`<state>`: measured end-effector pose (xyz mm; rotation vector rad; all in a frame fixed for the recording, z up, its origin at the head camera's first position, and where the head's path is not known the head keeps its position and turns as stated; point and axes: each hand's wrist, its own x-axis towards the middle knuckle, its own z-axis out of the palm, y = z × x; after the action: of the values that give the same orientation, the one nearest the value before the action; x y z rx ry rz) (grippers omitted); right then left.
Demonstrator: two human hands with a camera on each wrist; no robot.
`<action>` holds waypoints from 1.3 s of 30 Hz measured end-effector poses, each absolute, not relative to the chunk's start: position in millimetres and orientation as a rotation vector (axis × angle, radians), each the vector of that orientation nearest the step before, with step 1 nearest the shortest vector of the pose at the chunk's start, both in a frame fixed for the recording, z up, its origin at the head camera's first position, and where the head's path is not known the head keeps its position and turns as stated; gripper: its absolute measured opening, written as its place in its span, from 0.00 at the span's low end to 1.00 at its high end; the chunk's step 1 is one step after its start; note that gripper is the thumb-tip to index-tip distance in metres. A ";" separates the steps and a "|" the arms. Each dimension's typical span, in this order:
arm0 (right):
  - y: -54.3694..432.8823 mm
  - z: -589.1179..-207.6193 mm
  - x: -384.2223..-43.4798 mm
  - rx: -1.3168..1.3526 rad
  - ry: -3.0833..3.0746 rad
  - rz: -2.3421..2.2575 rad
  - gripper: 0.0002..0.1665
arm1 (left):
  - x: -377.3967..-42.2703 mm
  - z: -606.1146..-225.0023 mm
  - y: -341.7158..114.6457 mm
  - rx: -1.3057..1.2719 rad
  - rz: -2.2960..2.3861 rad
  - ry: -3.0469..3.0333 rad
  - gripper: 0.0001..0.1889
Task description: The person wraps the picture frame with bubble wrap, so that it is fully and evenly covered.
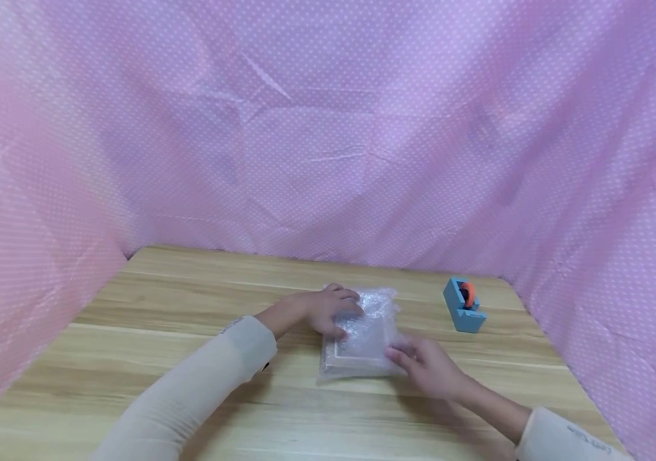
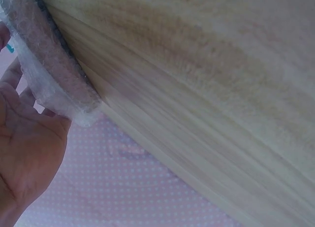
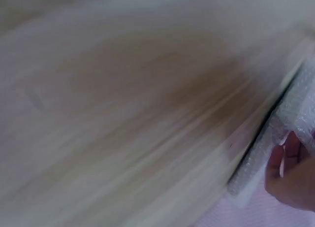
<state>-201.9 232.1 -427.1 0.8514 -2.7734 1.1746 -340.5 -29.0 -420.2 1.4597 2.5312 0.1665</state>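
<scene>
A flat rectangular package in clear bubble wrap (image 1: pixel 362 349) lies on the wooden table, and a pale border line shows through its near part. My left hand (image 1: pixel 333 312) rests on its upper left side with the fingers spread over the wrap. In the left wrist view, the palm of the left hand (image 2: pixel 32 143) appears beside the package's thick wrapped edge (image 2: pixel 54 59). At the right edge, my right hand (image 1: pixel 428 366) pinches the bubble wrap between thumb and fingers. The right wrist view has the right hand (image 3: pixel 293 175) close against the wrapped side (image 3: pixel 263 153).
A blue tape dispenser (image 1: pixel 464 306) with an orange roll stands to the right of the package, beyond the right hand. Pink dotted cloth (image 1: pixel 316 160) hangs behind the wooden table (image 1: pixel 189 301) and along both its sides.
</scene>
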 end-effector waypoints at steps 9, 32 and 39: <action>218.8 -425.3 -232.5 0.144 -2.930 1.661 0.24 | -338.5 -424.4 -32.1 1.512 0.145 2.531 0.36; 204.1 -422.2 -243.2 -0.307 -3.006 1.676 0.18 | -294.7 -433.0 -42.9 1.449 0.635 2.550 0.40; 205.0 -418.1 -246.1 -0.151 -3.111 1.288 0.23 | -293.9 -434.0 -44.3 1.592 0.566 2.503 0.29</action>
<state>-246.1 205.0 -418.1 -0.1508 -3.1110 1.2885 -293.9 -44.3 -434.0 1.5917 2.5031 0.5661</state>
